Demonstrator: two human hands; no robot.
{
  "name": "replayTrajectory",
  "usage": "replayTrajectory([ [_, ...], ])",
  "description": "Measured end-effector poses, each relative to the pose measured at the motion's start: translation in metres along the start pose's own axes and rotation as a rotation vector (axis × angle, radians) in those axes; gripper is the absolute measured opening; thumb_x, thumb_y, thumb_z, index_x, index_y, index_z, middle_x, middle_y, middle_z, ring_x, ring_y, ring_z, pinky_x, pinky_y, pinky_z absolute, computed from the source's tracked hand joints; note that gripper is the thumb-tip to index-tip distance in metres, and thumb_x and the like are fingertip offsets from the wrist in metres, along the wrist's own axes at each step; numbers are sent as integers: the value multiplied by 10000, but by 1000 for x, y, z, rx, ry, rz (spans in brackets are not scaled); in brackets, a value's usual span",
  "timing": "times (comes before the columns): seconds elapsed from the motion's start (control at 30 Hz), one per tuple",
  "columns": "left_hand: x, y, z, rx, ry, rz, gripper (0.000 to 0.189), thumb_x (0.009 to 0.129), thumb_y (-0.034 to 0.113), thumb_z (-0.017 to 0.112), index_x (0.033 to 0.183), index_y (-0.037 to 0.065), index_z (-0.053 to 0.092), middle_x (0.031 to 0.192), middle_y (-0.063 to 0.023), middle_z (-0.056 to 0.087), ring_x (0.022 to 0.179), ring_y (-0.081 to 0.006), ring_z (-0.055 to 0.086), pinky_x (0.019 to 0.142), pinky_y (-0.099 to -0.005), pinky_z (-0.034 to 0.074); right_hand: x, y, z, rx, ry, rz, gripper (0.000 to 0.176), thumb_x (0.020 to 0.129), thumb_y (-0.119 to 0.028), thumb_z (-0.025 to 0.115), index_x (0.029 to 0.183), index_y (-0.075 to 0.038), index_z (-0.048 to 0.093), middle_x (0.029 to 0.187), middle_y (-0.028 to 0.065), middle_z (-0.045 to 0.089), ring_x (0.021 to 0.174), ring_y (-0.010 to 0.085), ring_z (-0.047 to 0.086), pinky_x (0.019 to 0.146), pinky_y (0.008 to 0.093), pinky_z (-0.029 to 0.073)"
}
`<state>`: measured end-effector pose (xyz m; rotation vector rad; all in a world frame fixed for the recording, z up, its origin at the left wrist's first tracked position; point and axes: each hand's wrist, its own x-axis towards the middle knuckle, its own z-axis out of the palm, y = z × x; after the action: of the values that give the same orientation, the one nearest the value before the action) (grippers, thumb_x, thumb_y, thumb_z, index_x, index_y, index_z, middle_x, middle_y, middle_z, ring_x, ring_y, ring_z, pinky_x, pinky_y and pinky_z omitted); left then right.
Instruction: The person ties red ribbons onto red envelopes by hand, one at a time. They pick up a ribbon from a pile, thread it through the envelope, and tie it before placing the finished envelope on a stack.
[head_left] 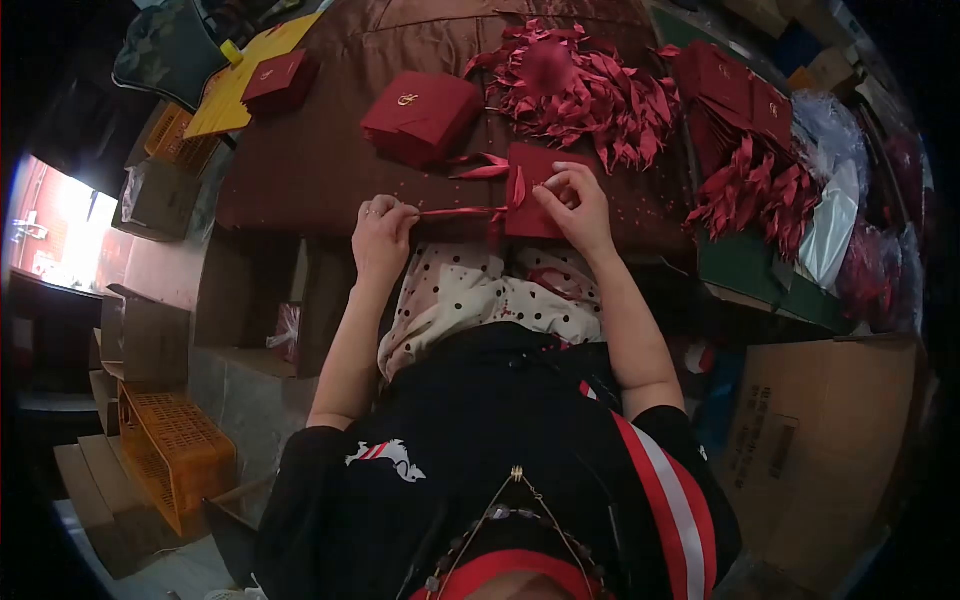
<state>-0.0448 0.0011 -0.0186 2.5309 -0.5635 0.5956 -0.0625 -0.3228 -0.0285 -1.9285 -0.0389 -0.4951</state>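
A flat dark red gift bag or box [534, 217] lies at the table's near edge, in front of my lap. My left hand [383, 238] pinches a red ribbon [455, 212], which runs taut to the left side of the red piece. Another loop of ribbon [482, 168] sticks out above it. My right hand [580, 208] rests over the red piece, thumb and index fingertips pressed together near its middle; what they pinch is too small to make out. Just behind stands a stack of red pieces with a gold mark [422, 112].
A heap of red ribboned bags [590, 95] lies at the back, with more stacked at right [740, 100]. A small red stack [280, 80] sits at left on a yellow board [222, 103]. Cardboard boxes [815, 450] and an orange crate [178, 450] flank me.
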Motion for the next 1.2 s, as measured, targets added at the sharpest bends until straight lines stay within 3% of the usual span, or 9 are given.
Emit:
replayTrajectory([
  [0.1,2,19,-13,6,59,-8,611,823,166,781,1377,86,536,1331,-165,533,1230,-392,483,1034,-489,426,-1,-4,5,-69,8,-16,258,841,-272,821,940,-59,714,1219,85,622,739,125,594,693,286,507],
  [0.27,11,73,-5,-100,-105,301,874,719,328,871,1476,139,477,1582,-172,351,1466,-422,287,1154,-525,333,-7,-11,18,39,-32,75,279,911,-298,766,1045,-63,699,1222,110,579,872,159,622,784,314,519],
  [0.37,13,82,23,-19,-243,441,802,760,237,827,1490,219,499,1641,-132,294,1529,-391,209,1206,-553,286,-16,-16,23,252,-89,129,289,939,-286,748,1089,-48,681,1163,84,599,908,137,609,791,309,516],
  [0.47,7,63,49,36,-179,516,675,758,183,814,1397,216,597,1568,-95,426,1503,-363,300,1211,-562,287,-19,-34,8,374,-270,378,252,946,-253,742,1087,-54,680,1029,42,641,886,112,603,779,282,510],
  [0.57,-6,68,31,-100,-187,530,541,758,201,822,1278,206,674,1445,-65,539,1450,-318,403,1199,-549,322,-12,-31,-4,286,-210,321,235,932,-144,753,1132,-51,671,982,-15,677,817,50,600,719,217,487],
  [0.8,-73,74,-8,-121,-462,613,406,826,332,805,1186,177,702,1206,-73,608,1320,-330,494,1111,-548,422,61,-23,-17,-300,71,-313,192,874,-57,730,1064,-57,707,1040,83,667,848,220,679,759,318,540],
  [0.93,-89,63,4,-271,-502,481,299,932,300,700,1178,129,699,1067,-95,656,1110,-306,634,996,-433,515,99,-6,0,-461,16,-307,188,896,-84,700,1082,-102,719,1117,91,641,970,277,693,787,367,558],
  [1.07,-67,78,-12,-277,-728,346,320,943,278,689,1211,102,675,1154,-122,642,1047,-295,647,853,-412,543,114,18,17,-638,-62,-549,197,874,-101,680,1066,-117,719,1083,102,625,971,331,652,814,431,562],
  [1.2,-53,65,0,-296,-349,528,277,882,218,758,1122,95,693,1189,-114,615,1051,-298,645,835,-406,549,112,29,20,-763,-99,-612,97,887,-115,676,983,-100,678,965,103,600,948,323,628,790,445,549],
])
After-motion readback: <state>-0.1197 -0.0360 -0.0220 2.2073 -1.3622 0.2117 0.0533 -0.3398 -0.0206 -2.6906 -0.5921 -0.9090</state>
